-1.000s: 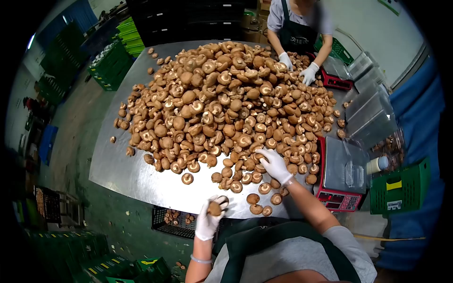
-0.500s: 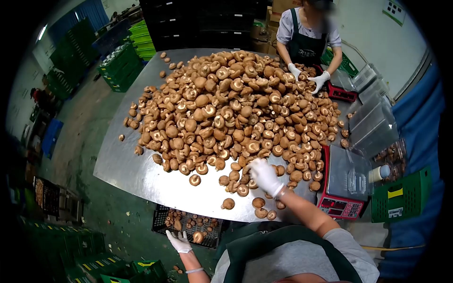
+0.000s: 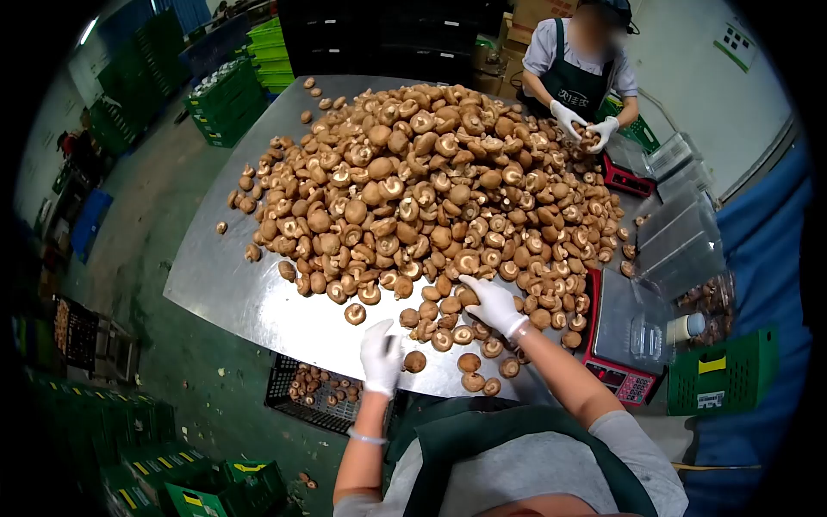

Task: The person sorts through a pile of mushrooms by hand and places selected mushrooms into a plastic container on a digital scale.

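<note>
A big heap of brown shiitake mushrooms (image 3: 405,198) covers much of the metal table (image 3: 226,276). My right hand (image 3: 494,310), in a white glove, is at the near edge of the heap, its fingers and thumb round a shiitake mushroom (image 3: 468,296). Loose mushrooms lie just in front of it. My left hand (image 3: 380,360), also gloved, is over the table's near edge with fingers apart and nothing visible in it. Beside it lies a single mushroom (image 3: 414,361). Below the edge, a black crate (image 3: 284,398) has mushrooms in it.
Across the table a co-worker (image 3: 579,73) in white gloves holds mushrooms. A red scale (image 3: 633,314) stands at my right, with clear plastic containers (image 3: 685,237) behind it and a green crate (image 3: 724,375) beside it. Green crates (image 3: 228,482) stand on the floor at the lower left.
My left hand has moved up from the black crate to the table edge. A large mushroom near it in the crate no longer shows there. My right hand has shifted slightly and closed round a mushroom.
</note>
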Action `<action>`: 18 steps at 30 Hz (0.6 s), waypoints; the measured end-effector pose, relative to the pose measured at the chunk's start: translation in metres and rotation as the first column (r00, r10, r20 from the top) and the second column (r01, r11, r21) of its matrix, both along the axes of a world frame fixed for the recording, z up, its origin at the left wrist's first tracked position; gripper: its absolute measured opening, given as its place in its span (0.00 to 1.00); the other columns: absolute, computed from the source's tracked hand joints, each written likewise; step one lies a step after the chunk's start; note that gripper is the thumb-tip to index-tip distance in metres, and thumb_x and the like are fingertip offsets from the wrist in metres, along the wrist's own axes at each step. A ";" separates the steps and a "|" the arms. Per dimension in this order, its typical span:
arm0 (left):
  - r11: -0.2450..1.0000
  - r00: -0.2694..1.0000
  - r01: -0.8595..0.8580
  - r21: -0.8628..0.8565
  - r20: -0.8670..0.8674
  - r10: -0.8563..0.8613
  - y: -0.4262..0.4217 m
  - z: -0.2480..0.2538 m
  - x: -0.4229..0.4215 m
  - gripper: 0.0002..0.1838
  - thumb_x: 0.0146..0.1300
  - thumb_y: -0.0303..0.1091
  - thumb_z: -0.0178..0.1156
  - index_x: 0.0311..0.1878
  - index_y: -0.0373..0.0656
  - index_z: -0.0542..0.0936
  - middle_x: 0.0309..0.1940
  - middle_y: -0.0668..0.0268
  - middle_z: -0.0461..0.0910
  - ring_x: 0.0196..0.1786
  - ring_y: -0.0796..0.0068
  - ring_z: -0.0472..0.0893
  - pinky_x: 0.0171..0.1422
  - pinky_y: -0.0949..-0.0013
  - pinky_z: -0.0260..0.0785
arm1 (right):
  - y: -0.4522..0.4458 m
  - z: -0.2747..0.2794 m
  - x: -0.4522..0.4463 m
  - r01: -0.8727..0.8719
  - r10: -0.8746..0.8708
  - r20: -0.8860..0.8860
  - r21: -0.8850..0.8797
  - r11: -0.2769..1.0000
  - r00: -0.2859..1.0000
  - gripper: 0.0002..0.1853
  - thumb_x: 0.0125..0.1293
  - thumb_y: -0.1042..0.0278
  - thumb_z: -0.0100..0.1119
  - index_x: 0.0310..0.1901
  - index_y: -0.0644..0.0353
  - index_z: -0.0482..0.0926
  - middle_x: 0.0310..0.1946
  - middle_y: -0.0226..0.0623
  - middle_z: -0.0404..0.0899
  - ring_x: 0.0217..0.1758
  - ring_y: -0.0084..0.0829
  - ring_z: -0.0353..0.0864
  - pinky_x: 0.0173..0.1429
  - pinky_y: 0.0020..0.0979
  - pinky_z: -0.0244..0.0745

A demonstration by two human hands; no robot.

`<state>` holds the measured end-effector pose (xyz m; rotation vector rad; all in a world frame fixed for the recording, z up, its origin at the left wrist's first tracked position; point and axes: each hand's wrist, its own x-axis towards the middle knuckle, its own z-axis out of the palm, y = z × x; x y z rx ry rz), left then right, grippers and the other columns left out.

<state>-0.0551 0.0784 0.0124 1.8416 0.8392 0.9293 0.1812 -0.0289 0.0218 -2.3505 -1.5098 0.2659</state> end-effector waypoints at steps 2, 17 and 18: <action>0.935 0.950 0.285 0.210 -0.190 -0.247 -0.001 -0.011 0.039 0.15 0.54 0.34 0.64 0.44 0.39 0.79 0.42 0.60 0.79 0.46 0.58 0.77 0.52 0.58 0.68 | 0.011 -0.016 0.010 0.026 -0.018 0.038 -0.207 0.978 0.999 0.33 0.49 0.58 0.68 0.60 0.44 0.69 0.40 0.40 0.78 0.44 0.43 0.80 0.45 0.40 0.76; 0.850 0.883 0.407 0.335 -0.383 -0.271 -0.014 -0.024 0.077 0.14 0.50 0.38 0.65 0.37 0.42 0.75 0.44 0.59 0.77 0.49 0.60 0.74 0.55 0.58 0.63 | 0.011 -0.021 0.004 -0.108 0.157 0.273 -0.185 0.977 0.949 0.18 0.54 0.64 0.59 0.49 0.54 0.75 0.39 0.43 0.76 0.39 0.42 0.81 0.38 0.39 0.77; 0.900 0.925 0.361 0.242 -0.218 -0.312 -0.016 -0.018 0.069 0.16 0.49 0.32 0.66 0.39 0.39 0.74 0.52 0.56 0.75 0.50 0.55 0.75 0.54 0.55 0.65 | 0.012 -0.015 0.010 -0.108 0.154 0.182 -0.239 0.965 0.971 0.22 0.53 0.59 0.61 0.52 0.50 0.75 0.40 0.42 0.76 0.40 0.41 0.81 0.41 0.39 0.77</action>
